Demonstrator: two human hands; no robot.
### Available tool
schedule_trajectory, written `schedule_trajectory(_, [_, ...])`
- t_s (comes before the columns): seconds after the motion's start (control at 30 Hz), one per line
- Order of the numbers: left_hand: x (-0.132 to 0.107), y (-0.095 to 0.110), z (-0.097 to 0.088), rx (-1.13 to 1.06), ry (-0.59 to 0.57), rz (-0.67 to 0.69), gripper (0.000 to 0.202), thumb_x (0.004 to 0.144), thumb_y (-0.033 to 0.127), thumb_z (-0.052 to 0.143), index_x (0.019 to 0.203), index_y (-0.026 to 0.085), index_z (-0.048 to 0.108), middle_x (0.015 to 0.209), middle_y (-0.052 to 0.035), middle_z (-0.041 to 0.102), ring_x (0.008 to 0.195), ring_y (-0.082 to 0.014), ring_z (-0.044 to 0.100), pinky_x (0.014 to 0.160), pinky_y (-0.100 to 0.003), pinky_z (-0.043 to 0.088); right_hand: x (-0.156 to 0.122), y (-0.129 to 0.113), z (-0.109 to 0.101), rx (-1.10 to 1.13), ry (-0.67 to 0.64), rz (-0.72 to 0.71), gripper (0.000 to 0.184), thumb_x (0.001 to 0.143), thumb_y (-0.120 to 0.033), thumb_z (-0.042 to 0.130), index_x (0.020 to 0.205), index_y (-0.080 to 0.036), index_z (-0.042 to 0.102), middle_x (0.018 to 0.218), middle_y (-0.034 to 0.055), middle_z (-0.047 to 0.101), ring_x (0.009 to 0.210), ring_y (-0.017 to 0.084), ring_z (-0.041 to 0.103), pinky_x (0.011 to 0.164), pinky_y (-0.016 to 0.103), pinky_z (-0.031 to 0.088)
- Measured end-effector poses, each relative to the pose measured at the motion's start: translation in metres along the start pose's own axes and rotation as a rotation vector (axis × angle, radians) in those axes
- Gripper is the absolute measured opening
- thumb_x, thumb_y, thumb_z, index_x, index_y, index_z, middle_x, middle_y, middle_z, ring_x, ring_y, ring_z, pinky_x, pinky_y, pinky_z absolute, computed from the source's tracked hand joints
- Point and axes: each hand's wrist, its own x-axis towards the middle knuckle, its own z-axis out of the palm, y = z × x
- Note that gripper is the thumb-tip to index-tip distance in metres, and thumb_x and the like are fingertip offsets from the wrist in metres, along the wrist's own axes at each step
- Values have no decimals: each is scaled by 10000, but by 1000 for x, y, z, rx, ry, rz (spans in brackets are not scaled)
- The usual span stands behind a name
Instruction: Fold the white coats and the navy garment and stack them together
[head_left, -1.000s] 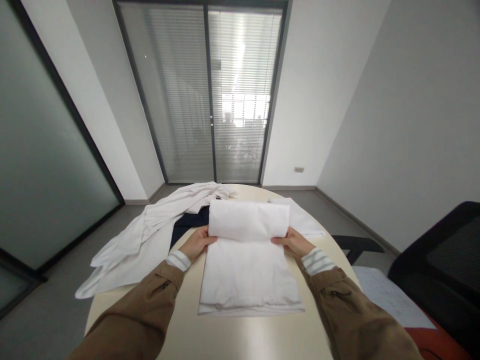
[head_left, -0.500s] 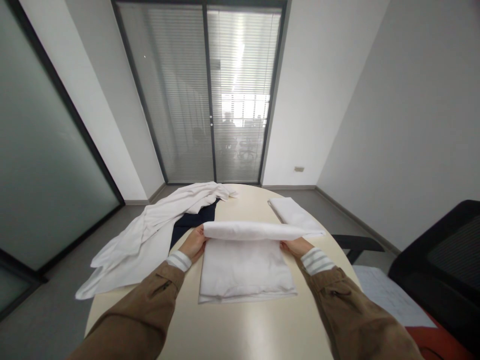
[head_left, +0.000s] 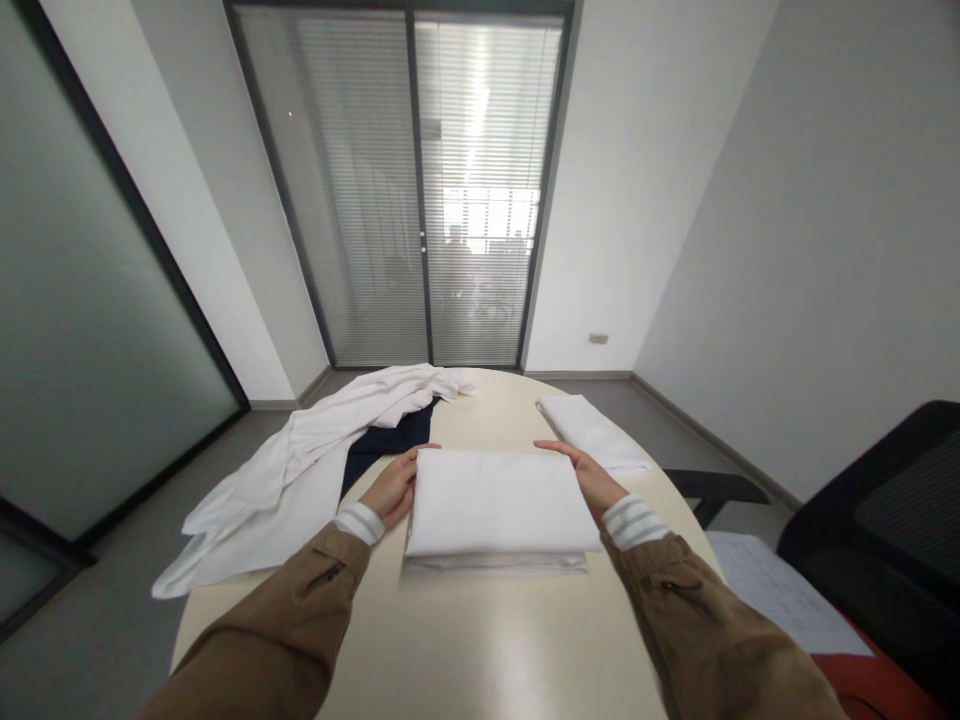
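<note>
A white cloth [head_left: 502,505], folded into a thick flat rectangle, lies on the table in front of me. Its layers show along the near edge. At its left side my left hand [head_left: 396,485] is closed around the edge, some fingertips poking past the far left corner. By the far right corner my right hand [head_left: 589,478] has its fingers stretched out behind the far edge and its palm against the side. The right thumb is hidden. Left of the cloth lie loose white garments [head_left: 300,465] and a dark navy cloth [head_left: 386,440].
Another folded white cloth [head_left: 592,432] sits near the right rim of the round cream table [head_left: 480,640]. Beyond that rim are a black chair [head_left: 885,510] and a sheet of paper [head_left: 780,590]. Glass doors with blinds [head_left: 420,200] stand behind the table.
The rolled far part of the white cloth has come down toward me and now lies flat over the near part. My right hand has let go of it, its fingers straightened.
</note>
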Motion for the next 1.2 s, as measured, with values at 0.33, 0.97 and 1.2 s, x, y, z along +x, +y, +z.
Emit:
schedule_trajectory(0.33, [1,-10,-2,0,85,41,537,731,460,826,1113,109,686,938,-100,770,886,-266,726,808,-350,561,3,6,-5,-134,-103,-12,443,660,-230,823,1091,-193,726,1004,79,774,933,269,719,884,395,552])
schedule_trajectory(0.97, [-4,-11,-1,898,26,637,548,895,361,571,1405,184,481,1524,-138,444,1430,-272,383,1210,-467,237,14,7,-11,-340,14,-95,403,784,-401,698,1142,-222,749,1183,112,732,1101,283,677,972,426,530])
schedule_trajectory(1.2, [-34,2,18,1632,-518,780,667,844,452,662,1453,255,474,1550,-112,433,1422,-363,386,1166,-591,291,18,13,-19,-345,47,-110,354,797,-255,508,1030,-228,775,1216,76,722,1167,281,646,1024,431,496])
